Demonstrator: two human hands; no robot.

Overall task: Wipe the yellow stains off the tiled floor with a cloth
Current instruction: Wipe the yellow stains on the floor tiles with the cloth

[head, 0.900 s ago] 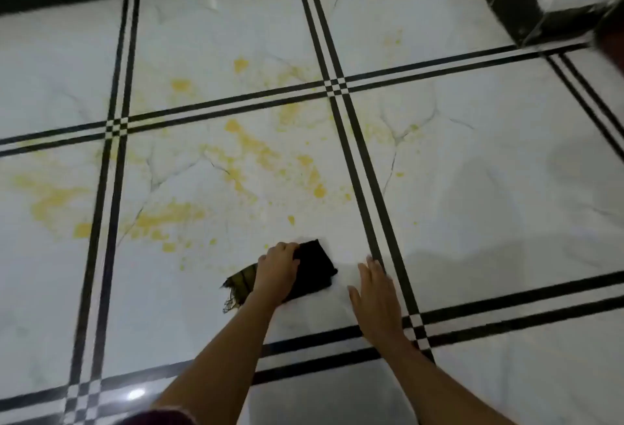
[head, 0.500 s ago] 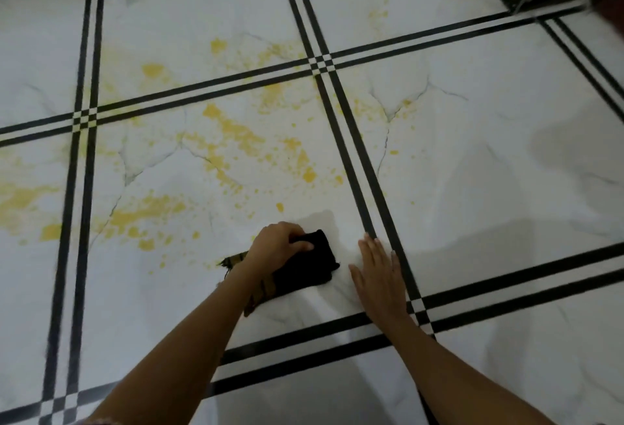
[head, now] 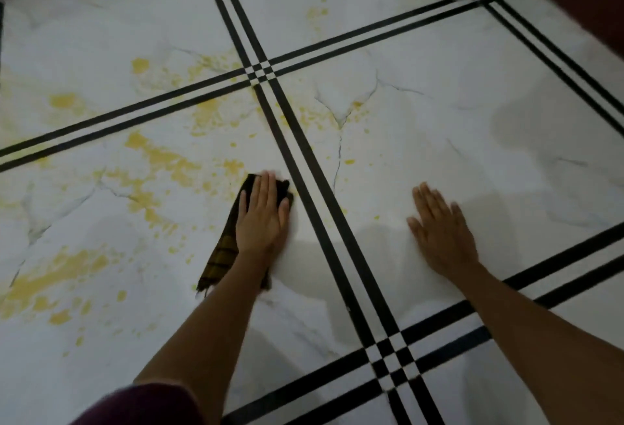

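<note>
Wiping is under way: the left hand [head: 261, 215] presses flat on the dark cloth [head: 223, 249] beside the black lines (right hand [head: 442, 232] spread flat, empty). Yellow stains [head: 158, 158] lie toward ten o'clock; sweep there next.

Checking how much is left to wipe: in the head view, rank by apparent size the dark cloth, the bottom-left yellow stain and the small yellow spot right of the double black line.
1. bottom-left yellow stain
2. dark cloth, partly hidden under the left hand
3. small yellow spot
</note>
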